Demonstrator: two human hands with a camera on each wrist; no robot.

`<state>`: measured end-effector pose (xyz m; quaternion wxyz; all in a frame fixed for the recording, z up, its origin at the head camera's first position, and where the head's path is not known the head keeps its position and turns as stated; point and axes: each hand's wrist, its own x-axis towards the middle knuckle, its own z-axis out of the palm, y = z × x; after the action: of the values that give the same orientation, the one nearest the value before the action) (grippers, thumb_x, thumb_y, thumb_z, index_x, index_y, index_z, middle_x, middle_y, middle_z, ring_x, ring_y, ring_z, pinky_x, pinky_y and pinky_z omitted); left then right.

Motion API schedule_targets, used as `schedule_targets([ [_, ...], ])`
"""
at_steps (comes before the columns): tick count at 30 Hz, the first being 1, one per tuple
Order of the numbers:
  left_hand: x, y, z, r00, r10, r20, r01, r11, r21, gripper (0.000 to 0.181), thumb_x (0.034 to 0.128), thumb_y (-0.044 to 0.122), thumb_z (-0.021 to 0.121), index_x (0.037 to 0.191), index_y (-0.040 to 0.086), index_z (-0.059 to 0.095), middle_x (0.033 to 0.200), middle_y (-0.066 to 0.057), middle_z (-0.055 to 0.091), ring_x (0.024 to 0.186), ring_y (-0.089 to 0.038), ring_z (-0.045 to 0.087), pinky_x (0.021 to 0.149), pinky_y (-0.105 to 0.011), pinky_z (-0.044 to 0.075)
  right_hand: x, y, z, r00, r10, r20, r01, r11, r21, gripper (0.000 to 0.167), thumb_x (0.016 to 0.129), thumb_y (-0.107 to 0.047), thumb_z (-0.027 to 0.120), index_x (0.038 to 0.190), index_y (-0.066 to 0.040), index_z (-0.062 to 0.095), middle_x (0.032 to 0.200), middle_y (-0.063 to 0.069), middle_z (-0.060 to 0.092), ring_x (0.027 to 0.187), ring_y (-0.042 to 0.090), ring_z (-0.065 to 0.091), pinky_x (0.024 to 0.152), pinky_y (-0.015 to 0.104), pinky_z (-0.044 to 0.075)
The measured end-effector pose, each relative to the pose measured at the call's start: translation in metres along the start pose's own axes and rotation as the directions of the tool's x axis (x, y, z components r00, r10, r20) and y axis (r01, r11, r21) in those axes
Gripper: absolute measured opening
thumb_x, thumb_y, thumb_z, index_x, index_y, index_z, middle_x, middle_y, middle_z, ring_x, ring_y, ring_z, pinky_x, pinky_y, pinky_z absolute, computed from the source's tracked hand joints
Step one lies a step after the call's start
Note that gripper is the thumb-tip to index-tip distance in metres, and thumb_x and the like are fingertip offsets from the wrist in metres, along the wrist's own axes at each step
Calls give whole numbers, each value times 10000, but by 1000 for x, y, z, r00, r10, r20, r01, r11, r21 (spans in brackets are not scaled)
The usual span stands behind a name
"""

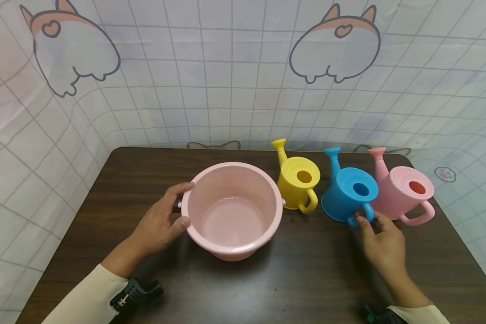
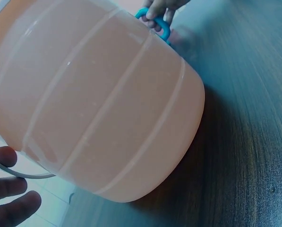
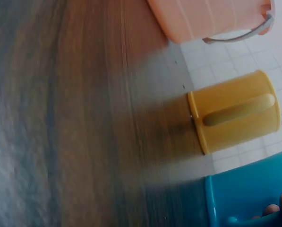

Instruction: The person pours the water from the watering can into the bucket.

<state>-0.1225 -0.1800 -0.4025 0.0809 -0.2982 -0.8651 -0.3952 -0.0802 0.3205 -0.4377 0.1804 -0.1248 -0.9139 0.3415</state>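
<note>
A pink bucket (image 1: 232,245) stands upright on the table, its inside showing no objects. My left hand (image 1: 158,220) is at its left side, thumb and a finger touching the rim. In the left wrist view, spread fingers (image 2: 11,208) lie beside the bucket's thin carrying handle (image 2: 37,176). My right hand (image 1: 384,245) pinches the handle of a blue watering can (image 1: 342,198), which stands upright between a yellow watering can (image 1: 293,191) and a pink watering can (image 1: 397,193). Only a few of the right hand's fingertips (image 3: 271,209) show in the right wrist view.
The dark wooden table (image 1: 299,279) extends in front of the bucket and cans. Behind it and at its sides hangs a white grid-patterned cloth (image 1: 247,67) with cartoon animal drawings. The yellow can stands close to the bucket's right side.
</note>
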Motion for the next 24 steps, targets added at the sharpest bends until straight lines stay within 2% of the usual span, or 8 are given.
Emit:
schedule_targets([
  [2, 0, 0, 0, 1000, -1, -1, 1, 1000, -6, 696, 1010, 627, 445, 1525, 172, 336, 1400, -130, 540, 1074, -294, 666, 834, -559, 578, 1, 2, 0, 999, -31, -33, 31, 1000, -7, 294, 1025, -235, 650, 1207, -11, 706, 1079, 187, 747, 989, 378, 722, 783, 156, 501],
  [4, 0, 0, 0, 1000, -2, 0, 2, 1000, -7, 687, 1011, 614, 452, 1527, 175, 335, 1398, -123, 540, 1082, -283, 659, 841, -558, 576, 1, 5, -1, 997, -48, -61, 47, 999, -9, 277, 1020, -211, 658, 1204, -13, 714, 1060, 185, 752, 976, 379, 727, 747, 62, 420],
  [5, 0, -1, 1, 1000, -2, 0, 2, 1000, -10, 685, 1012, 610, 455, 1528, 176, 336, 1393, -121, 543, 1084, -278, 657, 843, -561, 574, 2, 6, -2, 996, -50, -69, 50, 999, -13, 271, 1018, -202, 659, 1203, -13, 717, 1054, 185, 753, 970, 379, 729, 741, 48, 397],
  [10, -1, -1, 1, 1000, -12, 1, 12, 1000, -15, 645, 1007, 525, 511, 1531, 195, 330, 1375, -111, 553, 1094, -264, 654, 849, -564, 572, 4, 10, -7, 998, -34, -61, 31, 999, -40, 292, 1031, -212, 639, 1236, -16, 711, 1075, 183, 750, 1001, 376, 722, 818, 317, 549],
  [12, -1, -1, 1, 1000, -15, 2, 15, 1000, -17, 637, 999, 479, 536, 1532, 201, 327, 1375, -109, 553, 1100, -264, 652, 854, -564, 571, 4, 10, -9, 998, -37, -58, 35, 999, -37, 309, 1036, -225, 631, 1252, -18, 707, 1083, 178, 750, 1012, 374, 719, 821, 281, 546],
  [16, 0, -1, 1, 1000, -9, 3, 10, 1000, -16, 632, 993, 442, 551, 1533, 203, 326, 1398, -104, 541, 1107, -256, 646, 862, -542, 575, 4, 10, -12, 993, -75, -85, 73, 997, -27, 296, 1024, -210, 650, 1243, -20, 712, 1070, 177, 752, 993, 393, 719, 750, 35, 394],
  [20, 0, -2, 1, 1000, 4, -4, -4, 1000, -13, 647, 1012, 541, 499, 1530, 191, 333, 1420, -108, 531, 1111, -258, 648, 858, -539, 576, 3, 10, -13, 993, -84, -77, 82, 996, -31, 287, 1022, -197, 652, 1232, -7, 702, 1077, 193, 747, 1000, 407, 714, 727, 9, 357],
  [24, 1, -3, 2, 1000, 17, -16, -17, 1000, -11, 711, 1008, 651, 427, 1524, 169, 343, 1431, -117, 526, 1105, -267, 656, 851, -551, 574, 3, 12, -13, 997, -56, -44, 54, 998, -40, 300, 1029, -206, 643, 1251, -9, 689, 1098, 167, 749, 1017, 326, 723, 751, 15, 377],
])
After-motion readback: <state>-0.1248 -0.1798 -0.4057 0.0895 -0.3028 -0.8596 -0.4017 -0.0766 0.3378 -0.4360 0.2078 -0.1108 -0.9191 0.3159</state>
